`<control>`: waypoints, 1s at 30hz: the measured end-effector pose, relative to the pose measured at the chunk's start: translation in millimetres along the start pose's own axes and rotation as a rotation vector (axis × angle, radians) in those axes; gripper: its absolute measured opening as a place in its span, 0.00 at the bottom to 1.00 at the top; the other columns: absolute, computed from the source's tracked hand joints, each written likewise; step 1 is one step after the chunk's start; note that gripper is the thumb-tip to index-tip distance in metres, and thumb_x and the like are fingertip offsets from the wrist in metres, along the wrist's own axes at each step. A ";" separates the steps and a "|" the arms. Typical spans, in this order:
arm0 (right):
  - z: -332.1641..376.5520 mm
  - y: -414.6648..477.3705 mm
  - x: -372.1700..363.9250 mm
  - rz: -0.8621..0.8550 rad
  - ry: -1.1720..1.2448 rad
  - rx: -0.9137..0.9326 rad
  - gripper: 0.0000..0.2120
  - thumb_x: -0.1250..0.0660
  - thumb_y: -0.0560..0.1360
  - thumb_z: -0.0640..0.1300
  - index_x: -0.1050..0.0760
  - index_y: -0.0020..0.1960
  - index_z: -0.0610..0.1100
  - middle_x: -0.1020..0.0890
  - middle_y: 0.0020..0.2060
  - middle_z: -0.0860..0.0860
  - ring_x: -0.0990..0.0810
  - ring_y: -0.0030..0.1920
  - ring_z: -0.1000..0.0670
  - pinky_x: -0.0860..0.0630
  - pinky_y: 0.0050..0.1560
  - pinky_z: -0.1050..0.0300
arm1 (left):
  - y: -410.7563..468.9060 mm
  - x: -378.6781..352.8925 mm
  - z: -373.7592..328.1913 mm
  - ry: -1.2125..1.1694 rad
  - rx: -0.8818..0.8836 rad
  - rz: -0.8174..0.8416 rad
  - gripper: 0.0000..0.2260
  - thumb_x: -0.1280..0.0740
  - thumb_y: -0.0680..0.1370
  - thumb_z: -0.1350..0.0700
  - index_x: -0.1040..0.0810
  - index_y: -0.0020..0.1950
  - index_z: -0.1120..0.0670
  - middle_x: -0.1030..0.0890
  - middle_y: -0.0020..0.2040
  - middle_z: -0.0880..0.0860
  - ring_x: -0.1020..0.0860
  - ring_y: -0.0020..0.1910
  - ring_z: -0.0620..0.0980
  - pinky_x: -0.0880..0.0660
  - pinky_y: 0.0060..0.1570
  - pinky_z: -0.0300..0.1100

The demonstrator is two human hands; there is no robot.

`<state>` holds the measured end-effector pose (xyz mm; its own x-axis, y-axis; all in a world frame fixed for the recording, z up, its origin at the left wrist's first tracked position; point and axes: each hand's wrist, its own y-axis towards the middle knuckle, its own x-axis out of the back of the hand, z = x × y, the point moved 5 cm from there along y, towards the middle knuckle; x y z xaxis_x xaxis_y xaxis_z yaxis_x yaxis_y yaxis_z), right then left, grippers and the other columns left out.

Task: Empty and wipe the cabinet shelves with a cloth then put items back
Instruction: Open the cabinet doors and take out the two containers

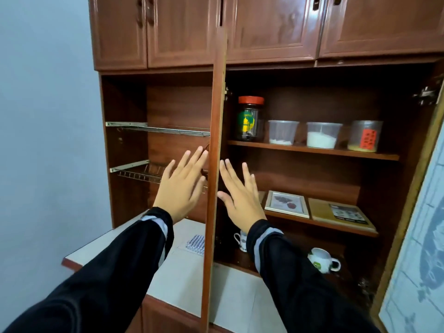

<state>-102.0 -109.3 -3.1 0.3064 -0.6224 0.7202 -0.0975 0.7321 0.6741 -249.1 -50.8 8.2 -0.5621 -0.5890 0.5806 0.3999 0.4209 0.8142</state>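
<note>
On either side of the open door (216, 116), seen edge-on, the left hand (181, 188) and right hand (240, 198) are raised, fingers straight and spread, holding nothing. The left fingertips lie by the door's outer face; whether they touch it I cannot tell. The right hand hangs in front of the open compartment, apart from everything in it.

The door is the likeliest trouble. It stands between the two arms, so a swing either way would probably strike a forearm, and the left hand would have to come round it to help. The three tubs (323, 135) hold powder, and I cannot make out lids, so a tilted one-handed lift might spill them. The jar (250, 118) looks heavy and could slip from a high reach. A sleeve could catch the mugs (323, 259) below the right forearm.

Jar and tubs stand on the top shelf (312, 150), above and beyond the right fingertips. The frame (287, 204) and box (341, 213) lie flat on the middle shelf (324, 225), near the right hand's right side. A checked item (195, 243) on the counter (182, 280), beside the left forearm, may be the cloth; I cannot be sure.
</note>
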 end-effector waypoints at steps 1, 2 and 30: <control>5.4 2.5 -4.2 0.000 0.014 0.006 0.31 0.47 0.84 0.49 0.66 0.74 0.62 0.60 0.77 0.62 0.69 0.76 0.51 0.68 0.73 0.50 | -6.3 2.3 5.6 0.021 -0.002 0.006 0.25 0.52 0.84 0.47 0.49 0.81 0.47 0.48 0.81 0.45 0.51 0.80 0.46 0.48 0.75 0.53; 9.8 5.0 -8.0 -0.001 0.024 0.012 0.30 0.47 0.84 0.50 0.66 0.74 0.61 0.59 0.77 0.61 0.69 0.76 0.51 0.68 0.74 0.50 | -11.2 3.7 9.6 0.038 -0.007 0.014 0.25 0.53 0.84 0.46 0.50 0.82 0.47 0.48 0.81 0.45 0.51 0.80 0.47 0.48 0.76 0.53; 69.8 65.5 -109.3 0.110 -0.029 0.101 0.33 0.45 0.83 0.53 0.62 0.79 0.53 0.58 0.79 0.56 0.63 0.78 0.46 0.58 0.77 0.43 | -55.0 8.7 95.8 0.459 0.179 -0.030 0.28 0.49 0.80 0.51 0.45 0.81 0.53 0.44 0.81 0.52 0.46 0.79 0.55 0.45 0.74 0.56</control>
<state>-207.9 -12.7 -26.2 0.2611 -0.5488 0.7941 -0.2239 0.7658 0.6029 -345.4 -13.0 -31.7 -0.1784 -0.8288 0.5303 0.2350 0.4875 0.8409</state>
